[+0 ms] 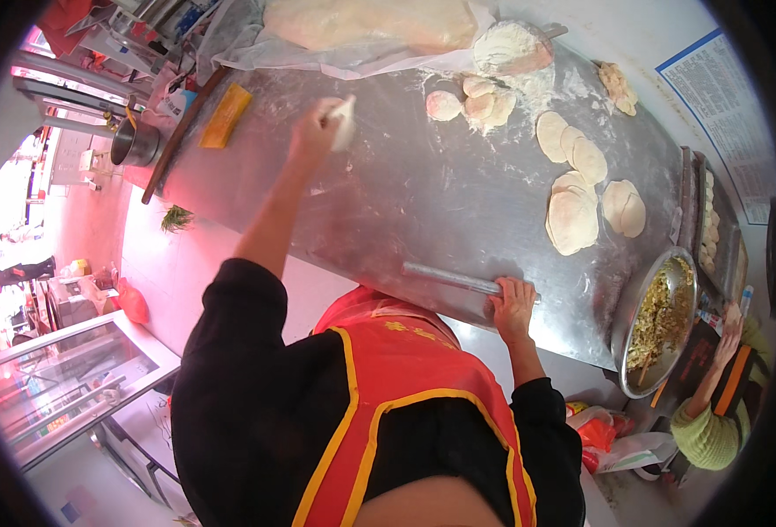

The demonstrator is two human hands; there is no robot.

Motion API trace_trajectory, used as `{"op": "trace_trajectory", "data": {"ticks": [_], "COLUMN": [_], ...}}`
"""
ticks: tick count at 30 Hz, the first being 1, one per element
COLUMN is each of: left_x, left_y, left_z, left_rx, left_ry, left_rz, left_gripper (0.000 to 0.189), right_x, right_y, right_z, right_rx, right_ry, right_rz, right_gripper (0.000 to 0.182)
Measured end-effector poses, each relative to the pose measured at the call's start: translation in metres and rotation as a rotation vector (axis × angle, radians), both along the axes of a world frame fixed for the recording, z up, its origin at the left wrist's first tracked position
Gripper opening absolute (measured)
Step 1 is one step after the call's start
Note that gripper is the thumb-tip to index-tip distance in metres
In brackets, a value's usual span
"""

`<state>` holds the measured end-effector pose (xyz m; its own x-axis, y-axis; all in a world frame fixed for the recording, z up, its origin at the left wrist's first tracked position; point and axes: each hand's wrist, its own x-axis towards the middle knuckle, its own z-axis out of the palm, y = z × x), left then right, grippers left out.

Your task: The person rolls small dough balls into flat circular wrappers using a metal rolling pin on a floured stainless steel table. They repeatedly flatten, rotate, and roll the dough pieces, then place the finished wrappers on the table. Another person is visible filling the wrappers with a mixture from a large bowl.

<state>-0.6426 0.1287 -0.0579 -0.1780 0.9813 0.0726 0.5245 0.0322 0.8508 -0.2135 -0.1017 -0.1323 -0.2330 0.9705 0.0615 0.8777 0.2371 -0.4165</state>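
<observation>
My left hand [313,126] is raised over the far left of the metal worktable [388,178], gripping a limp, pale piece of dough [343,126] that is blurred. Near the table's front edge, my right hand [514,304] is closed around one end of a grey rolling pin [450,277]. Flat rounds of dough lie to the right: an overlapping stack [572,214], another row [571,146] behind it and a smaller pair [623,208] beside it. Farther back are small dough discs [488,105] and a single round piece [443,105].
A flour heap [509,49] and a plastic-covered dough mass [368,23] lie at the back. At the right stand a metal bowl of chopped filling [654,329] and a tray of dough pieces [710,221]; another person's hand [728,334] is beside them. Leftward are a yellow slab [226,116] and wooden rod [180,141].
</observation>
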Motion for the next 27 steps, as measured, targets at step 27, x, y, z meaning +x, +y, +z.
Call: {"op": "trace_trajectory", "data": {"ticks": [27], "left_x": [0.200], "left_y": [-0.018], "left_z": [-0.052], "left_rx": [-0.616], "left_ry": [0.407], "left_rz": [-0.706], "left_gripper": [0.036], "right_x": [-0.082], "right_y": [0.196], "right_z": [-0.019], "right_rx": [0.076], "right_ry": [-0.281], "right_rz": [-0.295], "right_gripper": [0.051]}}
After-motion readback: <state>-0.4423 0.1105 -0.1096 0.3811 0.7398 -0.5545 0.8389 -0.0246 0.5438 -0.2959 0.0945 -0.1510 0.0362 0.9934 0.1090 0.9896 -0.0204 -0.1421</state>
